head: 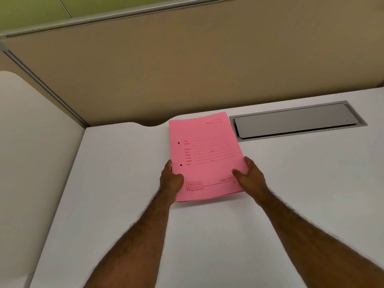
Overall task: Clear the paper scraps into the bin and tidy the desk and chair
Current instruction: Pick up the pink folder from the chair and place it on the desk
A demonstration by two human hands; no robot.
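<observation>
White desk seen from above, set in a cubicle corner. A tan partition with a grey metal top rail runs along the far edge of the desk and turns down the left side; a green wall shows above it. A second white surface adjoins on the left, meeting the desk along a straight seam. The far edge of the desk has a shallow curved cut-out just left of the folder. A grey cable hatch, lid shut or nearly so, is recessed into the desk at right, just beside the far right corner of the folder.

Pink folder: lies near the desk's far edge, its far end close to the partition; red printed lines and two punched holes on the left margin. Left hand grips the near left edge, thumb on top, remaining fingers hidden beneath. Right hand grips the near right edge, thumb pressed on the cover, other fingers curled round the side. Whether the near end is lifted or flat cannot be told.

Most of the print on the cover is too blurred to read; part of it at lower right is covered by the right thumb. Both forearms are cut off by the lower frame edge.
</observation>
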